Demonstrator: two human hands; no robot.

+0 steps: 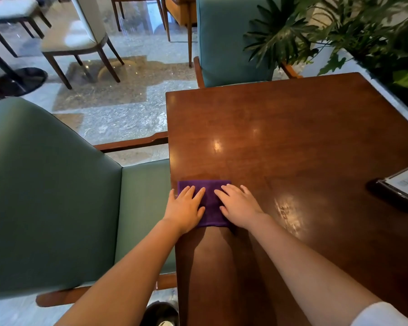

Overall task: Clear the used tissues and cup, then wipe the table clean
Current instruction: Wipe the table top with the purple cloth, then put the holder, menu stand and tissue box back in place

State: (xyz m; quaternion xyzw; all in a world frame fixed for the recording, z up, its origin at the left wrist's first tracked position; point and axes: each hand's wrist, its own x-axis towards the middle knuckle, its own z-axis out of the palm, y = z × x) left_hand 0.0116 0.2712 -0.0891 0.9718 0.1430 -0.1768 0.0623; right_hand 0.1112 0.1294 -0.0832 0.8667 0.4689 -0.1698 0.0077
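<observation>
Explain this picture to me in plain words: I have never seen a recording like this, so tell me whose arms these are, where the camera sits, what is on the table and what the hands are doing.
There is no machine here. One wide-angle camera is worn on a person's head and looks forward and down, so the two bare arms reaching in from the bottom are the wearer's own.

The left hand and the right hand both lie flat, fingers straight, on a folded purple cloth. They press it down rather than grip it. The cloth lies near the left edge of a glossy brown wooden table.

At the table's right edge is a dark stand with a printed card, only partly in view. No tissues or cup show on the table.

Around it are a green chair on the left, a teal chair at the far side, and leafy plants at the upper right.
</observation>
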